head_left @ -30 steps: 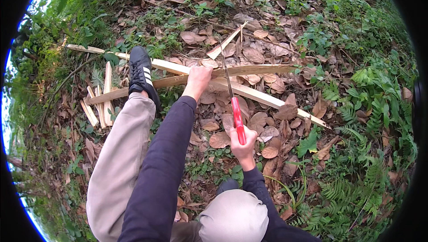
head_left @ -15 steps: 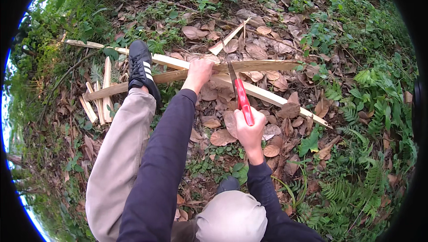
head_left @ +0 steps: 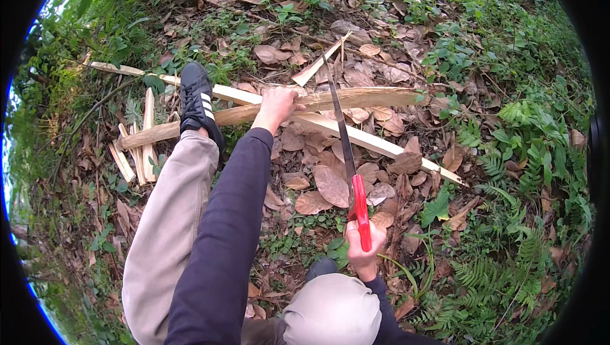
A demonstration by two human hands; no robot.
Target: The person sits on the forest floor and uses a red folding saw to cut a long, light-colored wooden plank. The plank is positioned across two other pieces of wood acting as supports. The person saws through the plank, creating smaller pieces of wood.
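Note:
My right hand (head_left: 366, 243) is wrapped round the red handle of a hand saw (head_left: 344, 130). Its dark blade points away from me and lies across a long wooden strip (head_left: 365, 98), right of my other hand. My left hand (head_left: 277, 107) grips that strip near its middle, fingers closed over it. Beneath it a second, paler strip (head_left: 375, 143) crosses at an angle, running from far left to near right. My left shoe (head_left: 198, 102) presses on the wood to the left of my hand. Whether the blade has cut into the strip is too small to tell.
Several short split pieces of wood (head_left: 148, 132) lie at the left, under the strip's end. A pointed offcut (head_left: 321, 61) rests beyond the blade. Dry brown leaves (head_left: 331, 185) cover the ground, with ferns (head_left: 476, 275) at the right. My bent knee (head_left: 331, 310) is close below.
My right hand has drawn the saw back toward me and slightly right, so more blade shows on my side of the strip. My left hand keeps its grip on the strip.

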